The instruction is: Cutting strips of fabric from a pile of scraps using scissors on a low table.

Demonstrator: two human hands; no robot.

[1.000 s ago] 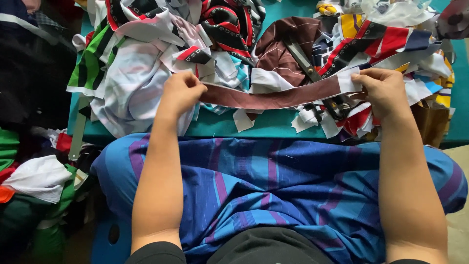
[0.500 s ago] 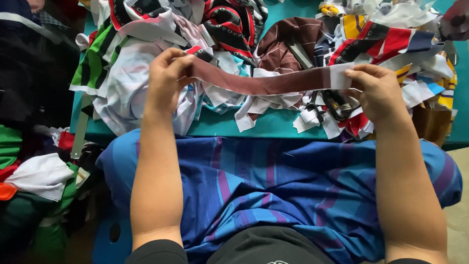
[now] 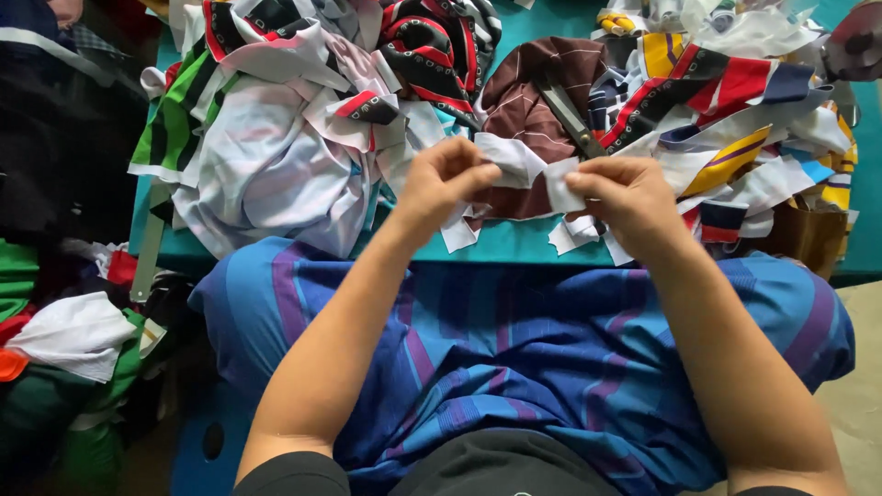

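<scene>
My left hand (image 3: 443,183) and my right hand (image 3: 617,197) meet close together above the near edge of the teal table (image 3: 514,246). Both pinch the same brown fabric strip (image 3: 511,198), now gathered short between them, with its white ends (image 3: 557,184) sticking up between my fingers. Just beyond my hands lies a brown striped cloth (image 3: 537,83) with dark scissors (image 3: 568,118) on it. My forearms reach forward over the blue and purple striped cloth (image 3: 514,340) across my lap.
A heap of white, green and red garments (image 3: 266,138) fills the table's left. Red, yellow and blue scraps (image 3: 735,110) pile up at the right. White offcuts (image 3: 574,234) lie by the table edge. More clothes (image 3: 64,340) sit on the floor at left, beside a grey ruler (image 3: 149,248).
The strip was stretched wide between my hands. My hands have since come together at the centre, folding the strip short.
</scene>
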